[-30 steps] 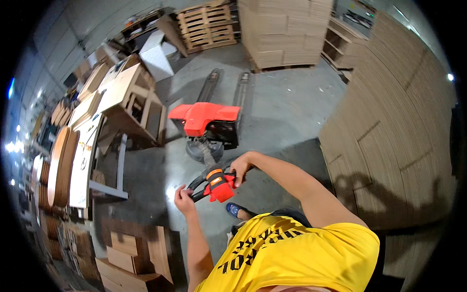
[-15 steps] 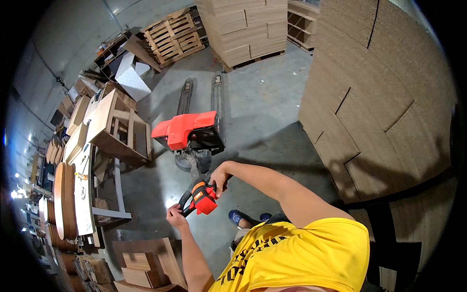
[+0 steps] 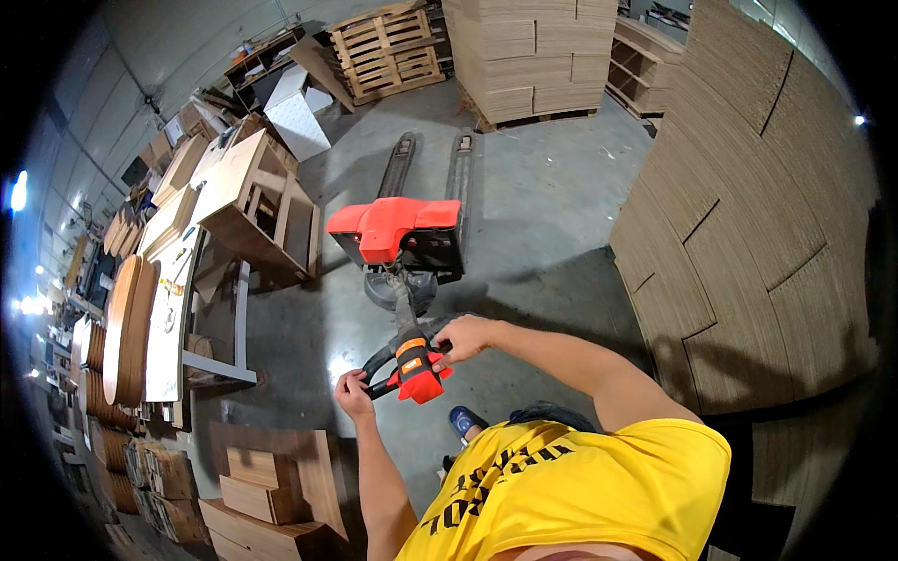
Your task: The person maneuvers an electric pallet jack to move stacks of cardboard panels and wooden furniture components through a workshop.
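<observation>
Hands (image 3: pixel 354 394) (image 3: pixel 462 340) curled round handle (image 3: pixel 412 358) | pallet (image 3: pixel 552 119): stacked cardboard (image 3: pixel 538 61) | shelf unit (image 3: pixel 645 58): contents unclear

Bare left hand (image 3: pixel 354 394) out front, left of the body, fingers curled in a grip. Bare left forearm (image 3: pixel 382 472) rises steeply from lower edge. Bare right hand (image 3: pixel 462 340) farther forward — wrist bent, fingers curled, angled down-left. Bare right arm (image 3: pixel 566 363) extends leftward from shoulder — elbow out wide.
</observation>
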A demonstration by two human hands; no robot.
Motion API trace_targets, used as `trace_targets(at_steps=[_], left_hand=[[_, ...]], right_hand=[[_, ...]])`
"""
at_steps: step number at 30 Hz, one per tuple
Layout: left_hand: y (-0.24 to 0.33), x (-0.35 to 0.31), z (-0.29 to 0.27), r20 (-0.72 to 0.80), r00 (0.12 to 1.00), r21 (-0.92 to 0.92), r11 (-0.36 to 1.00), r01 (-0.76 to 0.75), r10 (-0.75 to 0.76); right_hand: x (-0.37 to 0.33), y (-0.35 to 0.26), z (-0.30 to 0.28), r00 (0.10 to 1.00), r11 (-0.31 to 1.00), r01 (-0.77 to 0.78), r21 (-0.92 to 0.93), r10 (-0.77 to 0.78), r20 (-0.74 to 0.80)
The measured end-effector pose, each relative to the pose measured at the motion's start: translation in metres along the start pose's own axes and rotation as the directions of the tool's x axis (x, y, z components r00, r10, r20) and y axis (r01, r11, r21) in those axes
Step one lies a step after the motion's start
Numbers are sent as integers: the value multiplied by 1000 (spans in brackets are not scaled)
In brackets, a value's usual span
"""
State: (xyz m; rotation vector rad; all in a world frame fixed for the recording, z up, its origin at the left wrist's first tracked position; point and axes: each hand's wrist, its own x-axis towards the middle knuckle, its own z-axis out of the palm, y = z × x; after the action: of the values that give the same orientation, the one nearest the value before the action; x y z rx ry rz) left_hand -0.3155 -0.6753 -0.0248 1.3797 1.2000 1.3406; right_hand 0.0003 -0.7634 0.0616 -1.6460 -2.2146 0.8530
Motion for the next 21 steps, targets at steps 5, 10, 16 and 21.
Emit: trace_targets(at_steps=[5,10,16,21], left_hand=[[1,4,-3,5,1000,-52,999,3,-3],[-4,6,-9,-14,999,-99,995,-32,31],[4,1,-5,11,1000,-55,998,23,-22],[8,-2,-5,96,994,20,998,54,-56]], right_hand=[[-6,-12,8,993,989,29,-144,-45,-109],[-3,-20,8,987,978,62,-201,-90,-133],[-12,-15,8,973,984,96,-148,-124,-193],[-14,-14,12,958,979,104,-175,-145,-246]])
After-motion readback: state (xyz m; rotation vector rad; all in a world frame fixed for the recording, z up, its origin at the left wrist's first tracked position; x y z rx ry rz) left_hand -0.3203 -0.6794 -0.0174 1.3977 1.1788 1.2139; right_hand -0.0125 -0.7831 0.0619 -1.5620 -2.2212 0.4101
